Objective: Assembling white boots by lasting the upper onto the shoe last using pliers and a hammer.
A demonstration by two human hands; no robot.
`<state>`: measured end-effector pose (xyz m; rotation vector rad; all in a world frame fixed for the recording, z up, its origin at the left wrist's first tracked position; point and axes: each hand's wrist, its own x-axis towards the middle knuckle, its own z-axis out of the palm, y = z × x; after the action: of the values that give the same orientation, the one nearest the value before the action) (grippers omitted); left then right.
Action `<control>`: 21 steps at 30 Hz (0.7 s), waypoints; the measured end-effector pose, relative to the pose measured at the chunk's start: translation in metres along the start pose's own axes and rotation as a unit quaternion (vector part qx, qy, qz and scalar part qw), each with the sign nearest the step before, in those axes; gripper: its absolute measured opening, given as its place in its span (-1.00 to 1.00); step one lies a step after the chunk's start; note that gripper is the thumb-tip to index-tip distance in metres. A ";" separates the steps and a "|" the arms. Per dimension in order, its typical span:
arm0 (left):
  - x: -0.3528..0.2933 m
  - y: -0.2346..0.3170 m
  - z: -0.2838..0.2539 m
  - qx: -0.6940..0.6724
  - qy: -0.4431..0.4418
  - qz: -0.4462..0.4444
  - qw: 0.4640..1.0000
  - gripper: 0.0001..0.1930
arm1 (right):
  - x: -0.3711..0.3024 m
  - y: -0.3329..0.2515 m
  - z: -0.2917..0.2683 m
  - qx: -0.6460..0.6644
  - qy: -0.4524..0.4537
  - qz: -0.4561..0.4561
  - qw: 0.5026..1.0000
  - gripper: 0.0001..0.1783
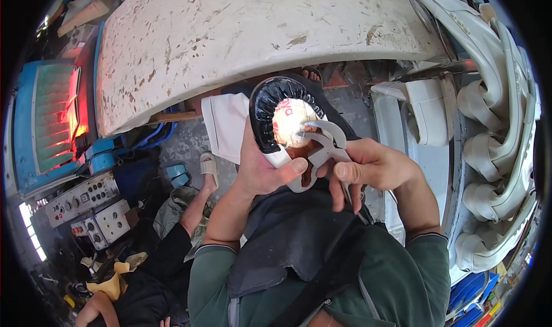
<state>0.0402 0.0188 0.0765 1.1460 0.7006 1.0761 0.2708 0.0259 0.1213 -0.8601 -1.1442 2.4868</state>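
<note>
A boot on a last [265, 108] is held sole-up in front of my chest. Its black upper is gathered in pleats around the toe, and a pale insole with red print shows in the middle. My left hand [257, 169] is closed around its side, thumb lying over the white part of the upper. Lasting pincers [332, 153] are gripped in my right hand [371, 166], their curved jaws reaching over the insole near the pleated edge. Whether the jaws pinch any material I cannot make out. A white boot shaft [225, 126] hangs beyond my left hand.
Ahead stands a scuffed white table [259, 28]. A heater [75, 111] glows red at the left, above control boxes [86, 203]. White boots [489, 114] line a rack at the right. Another person [144, 281] sits at lower left, one sandaled foot near me.
</note>
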 end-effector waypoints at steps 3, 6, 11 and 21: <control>0.004 -0.003 -0.007 0.014 -0.003 -0.013 1.000 -0.25 | 0.010 0.022 0.003 -0.006 -0.001 0.005 1.000 -0.64; 0.004 -0.003 -0.012 0.012 0.039 -0.017 0.999 -0.25 | 0.028 0.050 0.013 -0.479 0.324 -0.315 0.753 -0.68; 0.000 0.004 -0.016 0.013 0.057 0.015 0.998 -0.26 | 0.009 0.060 -0.021 -0.413 0.252 -0.011 0.875 -0.69; -0.003 0.071 -0.007 -0.070 0.063 0.039 0.995 -0.28 | 0.064 -0.076 -0.092 -0.585 0.462 -0.153 0.649 -0.55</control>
<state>0.0111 0.0212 0.1418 0.9990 0.6723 1.2516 0.2772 0.1601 0.1067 -1.6745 -2.0425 0.4622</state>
